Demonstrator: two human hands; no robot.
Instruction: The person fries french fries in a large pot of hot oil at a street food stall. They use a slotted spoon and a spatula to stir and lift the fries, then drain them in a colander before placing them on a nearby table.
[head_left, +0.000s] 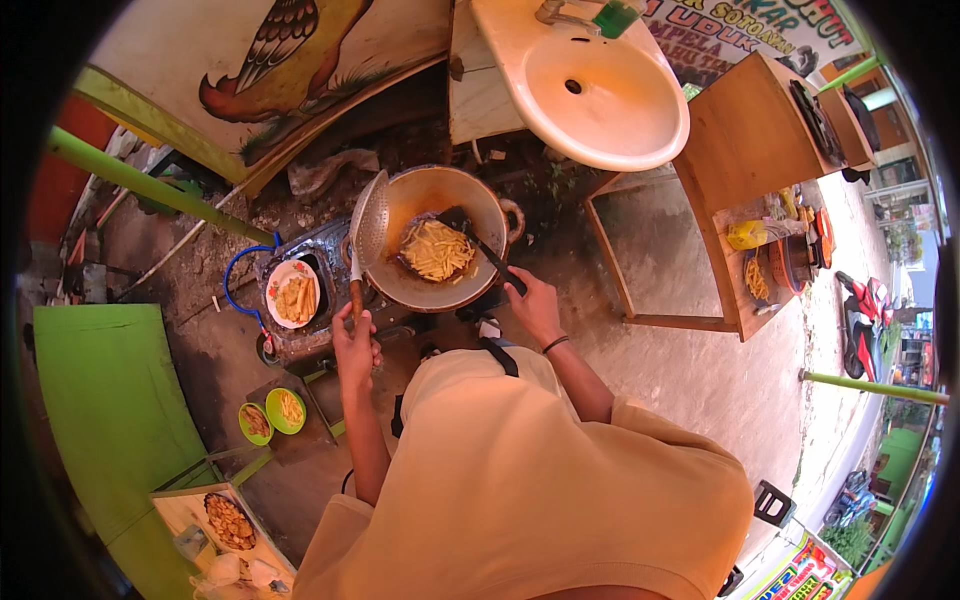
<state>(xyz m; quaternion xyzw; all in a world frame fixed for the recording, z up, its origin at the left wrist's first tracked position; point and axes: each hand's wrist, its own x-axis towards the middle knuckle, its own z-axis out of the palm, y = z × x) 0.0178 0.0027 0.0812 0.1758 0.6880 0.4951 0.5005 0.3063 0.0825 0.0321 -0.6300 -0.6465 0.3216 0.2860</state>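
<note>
A wide two-handled wok (401, 187) sits before me on a gas stove (360, 326). Pale, thin-cut strips like french fries (436, 251) lie heaped in its middle. In my right hand (534, 304) is the handle of a black spatula (487, 255), whose blade touches the far right side of the heap. My left hand (356, 352) grips the wooden handle of a perforated metal skimmer (372, 217). The skimmer's bowl is tilted up against the wok's left rim and looks bare of food.
Left on the stove stands a flowered plate (274, 283) of fried food, beside a blue gas hose (227, 281). Two green bowls (300, 420) of food are lower left. A white washbasin (604, 112) juts out beyond the wok. Wooden shelving (739, 150) rises at right.
</note>
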